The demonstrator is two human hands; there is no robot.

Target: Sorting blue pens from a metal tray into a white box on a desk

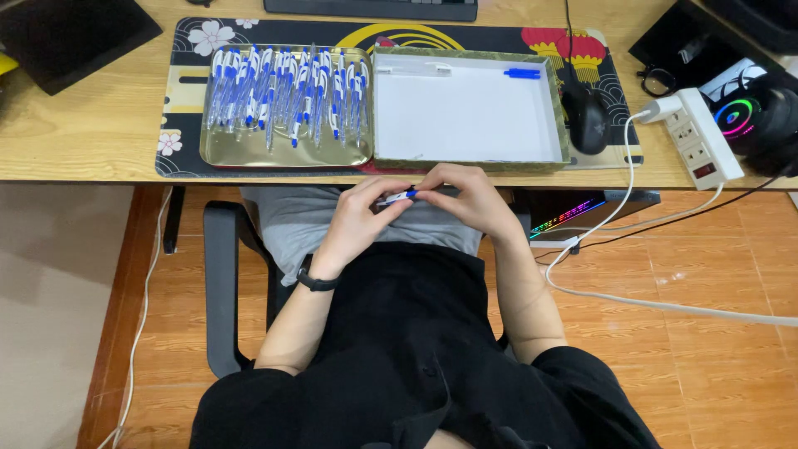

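Both my hands meet just below the desk's front edge, over my lap. My left hand (359, 218) and my right hand (467, 198) together grip one clear pen with blue parts (399, 197), held sideways between the fingertips. A black band sits on my left wrist. On the desk above, a gold metal tray (287, 154) holds several clear-and-blue pens (283, 91). Beside it on the right stands a shallow white-lined box (465, 112) with a blue pen piece (522, 73) in its far right corner and a clear piece at its far left.
A patterned desk mat (187, 83) lies under tray and box. A black mouse (587, 120) sits right of the box. A white power strip (702, 137), its cable, and a headset with coloured lights (761, 116) are at the far right. A keyboard edge shows at the top.
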